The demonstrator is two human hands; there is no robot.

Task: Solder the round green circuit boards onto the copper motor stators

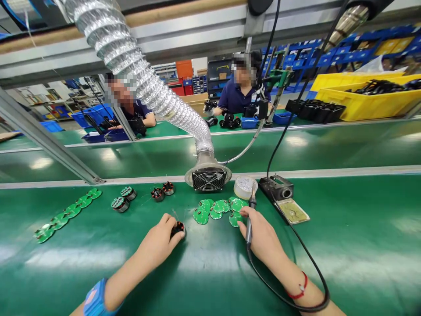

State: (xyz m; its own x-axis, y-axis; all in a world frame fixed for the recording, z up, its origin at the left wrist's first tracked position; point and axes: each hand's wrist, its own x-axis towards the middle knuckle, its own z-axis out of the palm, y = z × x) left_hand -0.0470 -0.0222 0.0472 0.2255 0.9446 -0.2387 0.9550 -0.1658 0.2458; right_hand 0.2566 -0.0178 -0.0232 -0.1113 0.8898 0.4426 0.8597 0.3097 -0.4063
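Observation:
My left hand (163, 237) is closed around a small motor stator (178, 229) with copper windings, which rests on the green bench. A soldering iron (250, 221) stands upright in my right hand (261, 235), its tip pointing up and away. The fingertips of that hand reach the edge of a round green circuit board (234, 219); whether they grip it I cannot tell. Beside it lies a loose group of similar boards (221, 206). Two bare stators (158, 194) sit further back, and two stators topped with green boards (120, 203) stand to their left.
A fume extractor fan (209, 180) hangs behind the boards. Right of it are a white round container (244, 188) and an iron stand (278, 188) with a sponge tray (293, 210). The iron's black cable (305, 248) loops over my right forearm. A row of boards (67, 213) lies left. Two co-workers sit opposite.

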